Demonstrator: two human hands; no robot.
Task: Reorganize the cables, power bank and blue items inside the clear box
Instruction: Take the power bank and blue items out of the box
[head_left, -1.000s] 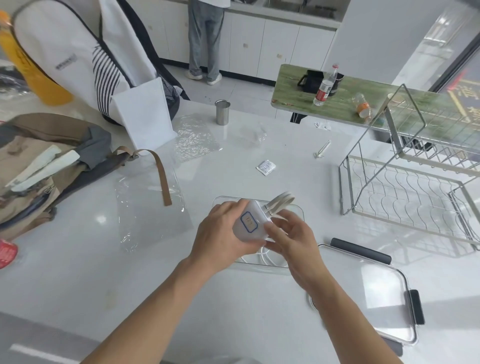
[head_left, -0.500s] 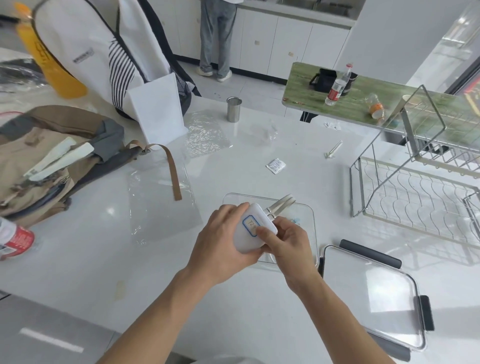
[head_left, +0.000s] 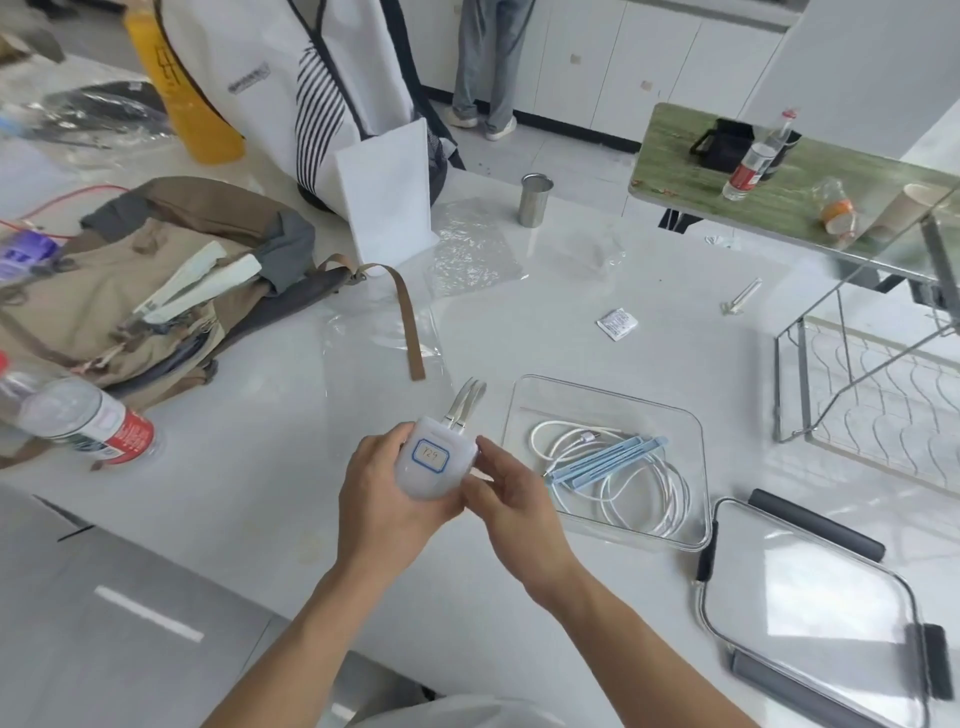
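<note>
A white power bank (head_left: 434, 460) with a blue-bordered label and a short strap at its top is held above the counter, left of the clear box (head_left: 519, 410). My left hand (head_left: 382, 499) wraps around its left side and bottom. My right hand (head_left: 506, 493) pinches its right edge with fingertips. Inside the clear box lie a coiled white cable (head_left: 636, 493) and two light blue strips (head_left: 605, 460) resting across the cable.
The box's clear lid (head_left: 810, 587) with dark clips lies at the lower right. A wire rack (head_left: 878, 395) stands to the right. A tan backpack (head_left: 130, 291), a water bottle (head_left: 78, 421), a brown strap (head_left: 408, 322), a steel cup (head_left: 535, 200) and a small packet (head_left: 616, 323) are on the counter.
Both hands have carried the power bank leftward off the box, uncovering the cable and blue strips inside. The view has shifted left too.
</note>
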